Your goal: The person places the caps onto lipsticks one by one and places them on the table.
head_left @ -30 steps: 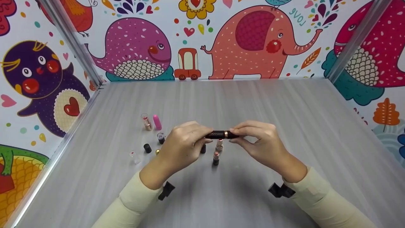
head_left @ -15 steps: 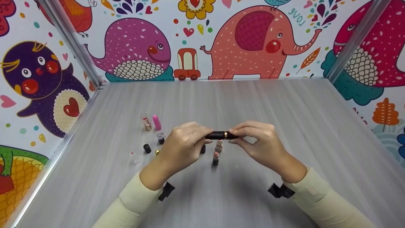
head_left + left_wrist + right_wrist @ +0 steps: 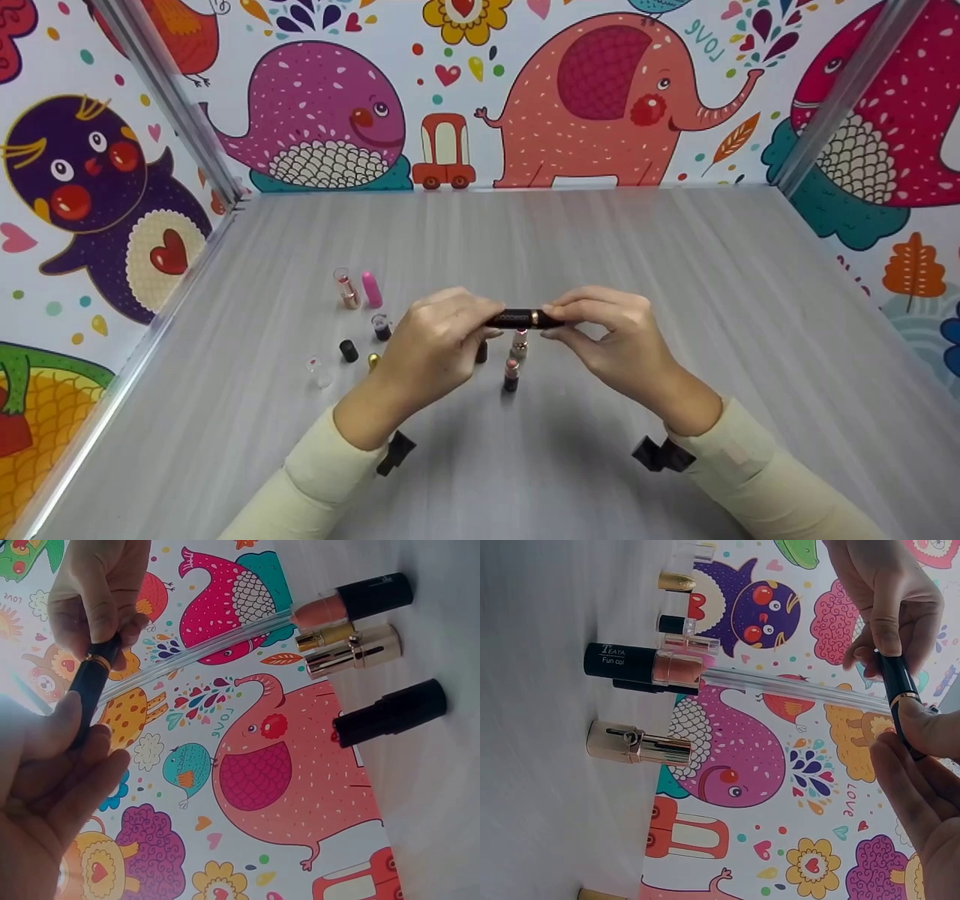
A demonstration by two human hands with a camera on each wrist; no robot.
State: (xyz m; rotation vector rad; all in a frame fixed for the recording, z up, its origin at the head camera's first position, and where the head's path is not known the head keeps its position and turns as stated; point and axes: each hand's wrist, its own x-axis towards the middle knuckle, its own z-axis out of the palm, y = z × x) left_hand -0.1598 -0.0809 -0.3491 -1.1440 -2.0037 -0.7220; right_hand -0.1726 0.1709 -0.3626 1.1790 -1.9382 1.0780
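While the left hand (image 3: 442, 334) and the right hand (image 3: 622, 322) pinch opposite ends of a closed black tube (image 3: 517, 319) between thumbs and fingers, its inside is hidden and it is held above the table (image 3: 675, 262). Nearer the person than the black tube stand a gold lipstick (image 3: 520, 347) and a black-based lipstick (image 3: 511, 381) whose clear upper part shows a coral stick within. Well left of the black tube stand a clear-topped lipstick (image 3: 349, 295) containing a red stick and a pink tube (image 3: 372, 291).

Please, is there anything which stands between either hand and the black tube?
Nothing visible does: the left hand and right hand pinch the black tube, one at each end. The coral lipstick stands lower, on the table, not between them.
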